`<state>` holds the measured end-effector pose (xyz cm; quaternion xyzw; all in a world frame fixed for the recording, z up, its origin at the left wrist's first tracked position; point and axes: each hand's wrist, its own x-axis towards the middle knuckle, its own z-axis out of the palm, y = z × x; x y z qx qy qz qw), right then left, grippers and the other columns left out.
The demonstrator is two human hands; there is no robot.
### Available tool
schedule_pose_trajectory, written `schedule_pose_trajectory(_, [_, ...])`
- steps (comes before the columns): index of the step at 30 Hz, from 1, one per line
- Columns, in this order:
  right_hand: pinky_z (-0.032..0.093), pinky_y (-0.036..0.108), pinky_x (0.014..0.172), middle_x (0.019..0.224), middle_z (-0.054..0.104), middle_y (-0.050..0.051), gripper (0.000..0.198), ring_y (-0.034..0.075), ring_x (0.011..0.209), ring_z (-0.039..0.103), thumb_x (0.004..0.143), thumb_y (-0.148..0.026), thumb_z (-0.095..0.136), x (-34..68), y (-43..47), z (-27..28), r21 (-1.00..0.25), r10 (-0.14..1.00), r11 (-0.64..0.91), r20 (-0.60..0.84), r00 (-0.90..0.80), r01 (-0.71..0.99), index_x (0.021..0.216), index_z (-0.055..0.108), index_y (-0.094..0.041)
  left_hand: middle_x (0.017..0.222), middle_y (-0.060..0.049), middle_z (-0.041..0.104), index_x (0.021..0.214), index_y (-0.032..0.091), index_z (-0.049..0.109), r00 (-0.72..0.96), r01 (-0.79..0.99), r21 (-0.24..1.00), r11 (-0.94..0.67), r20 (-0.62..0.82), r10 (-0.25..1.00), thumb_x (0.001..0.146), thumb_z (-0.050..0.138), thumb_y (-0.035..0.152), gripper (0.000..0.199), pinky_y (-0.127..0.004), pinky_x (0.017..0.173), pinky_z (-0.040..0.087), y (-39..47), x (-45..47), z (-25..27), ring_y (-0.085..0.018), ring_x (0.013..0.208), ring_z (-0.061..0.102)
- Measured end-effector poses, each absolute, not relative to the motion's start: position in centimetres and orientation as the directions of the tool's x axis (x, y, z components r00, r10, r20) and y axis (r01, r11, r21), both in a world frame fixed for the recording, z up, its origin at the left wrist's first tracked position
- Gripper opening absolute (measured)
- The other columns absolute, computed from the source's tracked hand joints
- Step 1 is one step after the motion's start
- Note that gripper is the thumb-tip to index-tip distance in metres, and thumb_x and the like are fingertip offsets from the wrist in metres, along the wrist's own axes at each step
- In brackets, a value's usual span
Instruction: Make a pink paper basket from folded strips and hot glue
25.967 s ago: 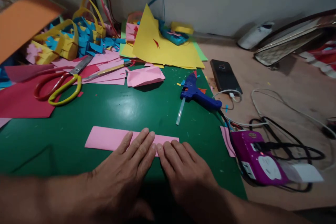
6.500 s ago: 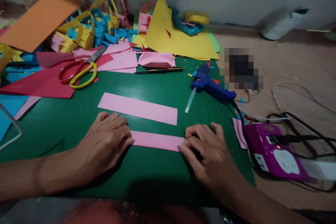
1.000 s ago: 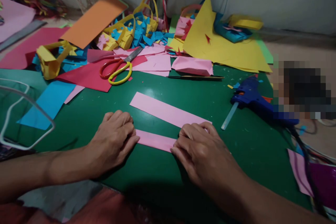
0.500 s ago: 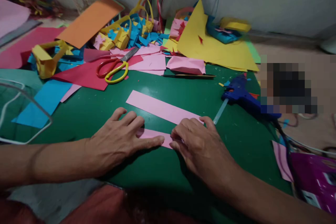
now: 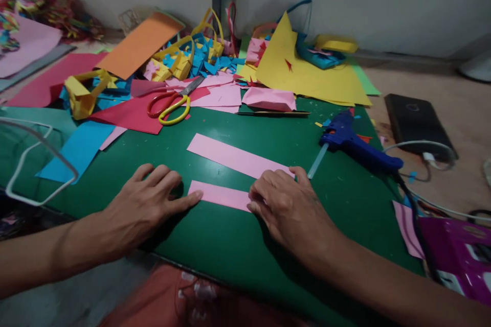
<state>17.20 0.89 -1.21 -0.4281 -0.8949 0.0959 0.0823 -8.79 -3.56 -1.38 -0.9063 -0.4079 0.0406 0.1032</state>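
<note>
A narrow pink paper strip [image 5: 224, 196] lies on the green tabletop before me. My right hand [image 5: 289, 205] pinches its right end between thumb and bent fingers, hiding that end. At the other end, the outstretched thumb of my left hand [image 5: 148, 204] touches the strip, while the remaining fingers rest loosely curved, apart from the thumb. Just beyond lies a second, wider pink paper strip [image 5: 238, 154], its right end partly behind my right hand. To the right, a blue glue gun [image 5: 351, 138] rests on its side with a clear glue stick [image 5: 318, 160] sticking out.
Scissors [image 5: 174, 104] with red and yellow handles lie on red and pink paper. Behind them are small yellow and blue paper baskets [image 5: 182, 64] and a large yellow sheet [image 5: 307, 74]. At left stands a white wire frame [image 5: 42, 199]; at right, a black power bank [image 5: 420, 122] and purple packet [image 5: 456, 255].
My left hand has slid leftward along the narrow strip to its left end, uncovering more of it. My right hand keeps its pinch. The camera view has shifted slightly.
</note>
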Motion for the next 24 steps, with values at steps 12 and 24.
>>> schedule_pose_trajectory(12, [0.027,0.037,0.077,0.073,0.061,0.001,0.007,0.019,0.072,0.052,0.078,-0.019,0.063,17.2,0.5,-1.2,-0.187,0.764,0.645,0.14,-0.63,0.741,0.073,0.058,-0.018,0.106,-0.012,0.059,0.113,0.012,0.052,0.767,0.607,-0.111,-0.787,0.343,0.543,0.089,0.039,0.011,0.027,-0.035,0.078,0.041,-3.9,-5.9,-1.0,-0.023,0.097,0.05])
schedule_pose_trajectory(24, [0.035,0.047,0.087,0.089,0.068,0.014,0.022,0.027,0.088,0.057,0.088,-0.011,0.043,24.1,-4.1,0.5,0.371,0.561,0.676,0.299,-0.771,0.636,0.092,0.064,-0.007,0.099,-0.007,0.06,0.098,0.016,0.059,0.896,0.44,-0.117,-0.891,0.125,0.426,0.084,0.051,0.015,0.016,-0.034,0.065,0.035,-1.5,-2.2,-2.4,-0.021,0.08,0.047])
